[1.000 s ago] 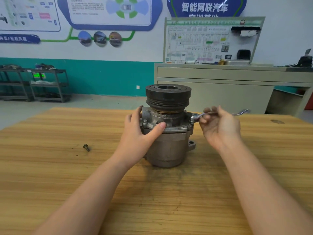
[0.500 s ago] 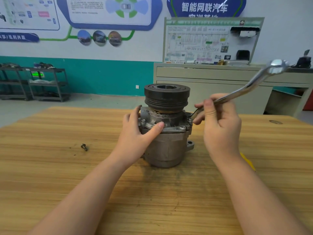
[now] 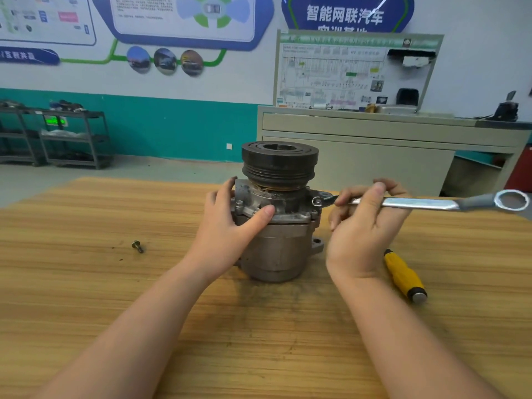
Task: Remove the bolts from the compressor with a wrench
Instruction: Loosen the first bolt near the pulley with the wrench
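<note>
The compressor (image 3: 277, 226) stands upright at the centre of the frame on the wooden table (image 3: 86, 298), pulley uppermost; the left hand (image 3: 227, 226) grips its upper housing, thumb across the front flange, steadying it. The right hand (image 3: 364, 223) grasps the wrench (image 3: 426, 203) near its inner end; the shaft lies about level, pointing to the right edge of the frame, with the far ring end free; the near end sits at a bolt (image 3: 316, 201) on the right-hand ear of the housing. One loose bolt (image 3: 137, 246) lies on the table at centre left; a yellow-handled tool (image 3: 404, 275) lies at lower right. Step in hand: loosening the right-side bolt; the next move likely calls for full seating of the wrench, then a swing while the housing is held firm.
</note>
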